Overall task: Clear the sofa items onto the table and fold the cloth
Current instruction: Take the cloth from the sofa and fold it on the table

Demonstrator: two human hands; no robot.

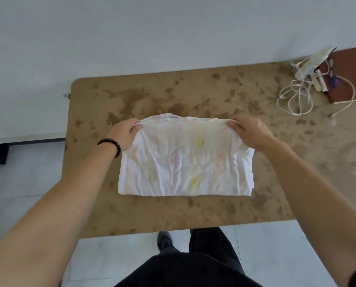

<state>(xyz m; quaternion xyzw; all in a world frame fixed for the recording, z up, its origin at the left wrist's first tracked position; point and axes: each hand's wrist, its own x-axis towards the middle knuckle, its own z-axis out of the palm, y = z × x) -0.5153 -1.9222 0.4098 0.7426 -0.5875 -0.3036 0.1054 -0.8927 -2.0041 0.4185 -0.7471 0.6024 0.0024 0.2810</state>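
Fingers (136,127) on cloth (185,162) corners

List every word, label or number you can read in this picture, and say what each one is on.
None can be read.
White packet at the table's far right corner: blue and yellow print, too blurred to read.
Cloth: only faded colour patches, no lettering visible.
Brown book: no lettering visible on its cover.
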